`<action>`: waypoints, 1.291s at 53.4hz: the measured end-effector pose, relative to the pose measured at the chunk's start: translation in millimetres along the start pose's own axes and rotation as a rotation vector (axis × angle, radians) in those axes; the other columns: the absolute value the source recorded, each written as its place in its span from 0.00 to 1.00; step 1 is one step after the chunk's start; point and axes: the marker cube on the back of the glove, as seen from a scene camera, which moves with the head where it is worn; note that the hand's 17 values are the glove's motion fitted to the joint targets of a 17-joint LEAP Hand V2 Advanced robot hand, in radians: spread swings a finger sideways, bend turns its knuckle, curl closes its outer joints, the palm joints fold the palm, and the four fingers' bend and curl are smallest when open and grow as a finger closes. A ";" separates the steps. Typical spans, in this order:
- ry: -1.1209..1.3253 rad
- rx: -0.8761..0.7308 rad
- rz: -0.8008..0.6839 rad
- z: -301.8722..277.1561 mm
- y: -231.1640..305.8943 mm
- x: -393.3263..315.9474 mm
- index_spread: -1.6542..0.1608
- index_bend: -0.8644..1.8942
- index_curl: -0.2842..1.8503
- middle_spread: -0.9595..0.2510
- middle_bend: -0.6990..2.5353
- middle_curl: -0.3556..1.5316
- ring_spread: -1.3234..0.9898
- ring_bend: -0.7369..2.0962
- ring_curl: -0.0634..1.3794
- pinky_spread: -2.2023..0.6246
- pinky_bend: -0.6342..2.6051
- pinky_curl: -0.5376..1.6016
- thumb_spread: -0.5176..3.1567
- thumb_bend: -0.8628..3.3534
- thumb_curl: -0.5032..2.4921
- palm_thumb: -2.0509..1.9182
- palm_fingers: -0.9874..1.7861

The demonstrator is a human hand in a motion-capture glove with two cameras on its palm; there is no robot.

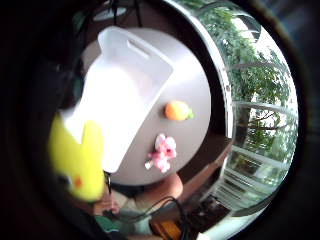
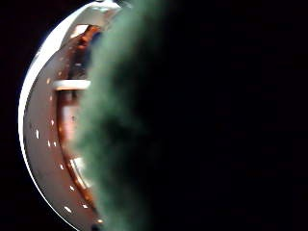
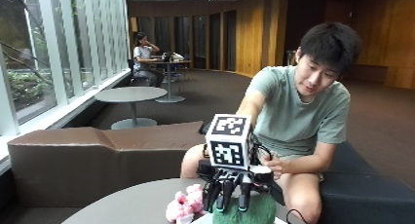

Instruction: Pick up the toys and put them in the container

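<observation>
In the outside view my gloved right hand grips a fuzzy green toy from above, over the round grey table. That green plush fills much of the thumb side palm view. A yellow part with an orange spot hangs close to the palm over the white container. A pink plush toy lies on the table beside the container. An orange toy with a green tip lies farther along the same side.
The container has a handle slot at its far end. A brown bench curves behind the table. The person sits at the table's edge, the bare hand held near the gloved wrist.
</observation>
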 end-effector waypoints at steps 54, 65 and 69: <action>-0.036 0.011 0.406 26.9 157.5 221.8 0.79 0.34 0.22 0.83 0.25 0.34 0.59 0.41 0.29 0.79 0.51 0.42 0.51 0.21 0.31 0.55 0.27; -0.095 -0.142 0.557 160.7 160.0 253.0 0.82 0.32 0.20 0.88 0.25 0.32 0.60 0.42 0.29 0.79 0.53 0.43 0.51 0.20 0.31 0.56 0.27; -0.086 -0.178 0.628 201.4 159.9 257.7 0.83 0.32 0.19 0.89 0.26 0.32 0.60 0.45 0.31 0.79 0.54 0.43 0.51 0.20 0.30 0.55 0.28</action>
